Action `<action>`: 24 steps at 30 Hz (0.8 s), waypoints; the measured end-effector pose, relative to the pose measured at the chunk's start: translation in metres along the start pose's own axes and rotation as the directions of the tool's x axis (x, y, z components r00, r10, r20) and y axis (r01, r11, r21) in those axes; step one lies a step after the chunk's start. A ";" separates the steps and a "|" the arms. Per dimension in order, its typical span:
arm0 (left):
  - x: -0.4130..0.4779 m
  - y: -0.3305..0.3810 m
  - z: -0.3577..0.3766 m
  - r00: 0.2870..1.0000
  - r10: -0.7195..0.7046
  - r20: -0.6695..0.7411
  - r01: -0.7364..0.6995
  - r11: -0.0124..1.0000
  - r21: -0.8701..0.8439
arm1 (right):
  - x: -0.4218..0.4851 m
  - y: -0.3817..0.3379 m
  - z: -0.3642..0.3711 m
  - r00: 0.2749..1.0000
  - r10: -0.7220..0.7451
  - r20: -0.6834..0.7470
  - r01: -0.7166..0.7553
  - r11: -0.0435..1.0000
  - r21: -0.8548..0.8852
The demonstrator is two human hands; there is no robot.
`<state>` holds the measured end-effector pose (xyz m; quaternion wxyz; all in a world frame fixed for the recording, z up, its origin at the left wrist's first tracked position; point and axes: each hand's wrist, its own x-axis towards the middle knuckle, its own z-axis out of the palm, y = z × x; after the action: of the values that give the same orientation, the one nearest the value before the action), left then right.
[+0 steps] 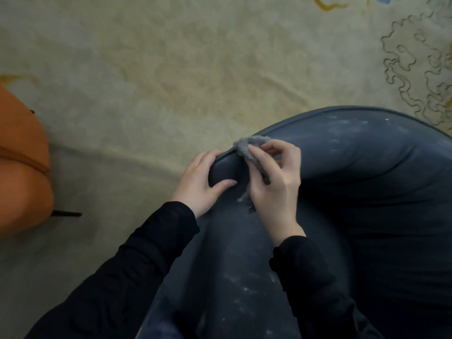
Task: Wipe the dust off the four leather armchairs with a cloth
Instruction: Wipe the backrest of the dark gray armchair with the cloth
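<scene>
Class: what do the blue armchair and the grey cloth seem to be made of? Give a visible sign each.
The blue armchair looks like leather or imitation: smooth, dull sheen, piped seam, dust on top. The grey cloth looks like soft fuzzy fabric, perhaps microfibre: it crumples and frays.

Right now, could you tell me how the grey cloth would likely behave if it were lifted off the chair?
The grey cloth is probably floppy: it bunches over the edge of the blue armchair and a frayed tail hangs from the right hand. It looks light, since a finger pinch holds it. Its fuzzy surface suggests it won't slip easily.
</scene>
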<state>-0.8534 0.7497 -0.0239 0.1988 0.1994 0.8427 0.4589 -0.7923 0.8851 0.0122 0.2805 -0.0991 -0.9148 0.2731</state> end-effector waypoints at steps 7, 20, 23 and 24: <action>0.002 -0.001 0.000 0.999 -0.032 -0.006 0.032 0.998 -0.052 | 0.011 0.021 -0.008 1.000 0.000 0.028 0.002 0.995 -0.099; 0.000 0.000 0.001 0.999 -0.036 -0.005 0.036 0.997 -0.071 | 0.004 0.004 0.001 0.993 0.118 0.005 -0.118 0.993 0.000; 0.000 0.002 0.001 0.999 -0.036 -0.006 0.035 0.997 -0.074 | 0.001 -0.002 0.005 0.991 0.135 -0.023 -0.135 0.990 0.028; -0.001 0.003 0.000 0.999 -0.036 -0.003 0.036 0.996 -0.077 | 0.000 -0.004 0.006 0.990 0.133 -0.036 -0.132 0.991 0.038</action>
<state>-0.8523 0.7508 -0.0216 0.2125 0.1753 0.8283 0.4879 -0.7957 0.8794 0.0100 0.2810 -0.1599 -0.8957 0.3054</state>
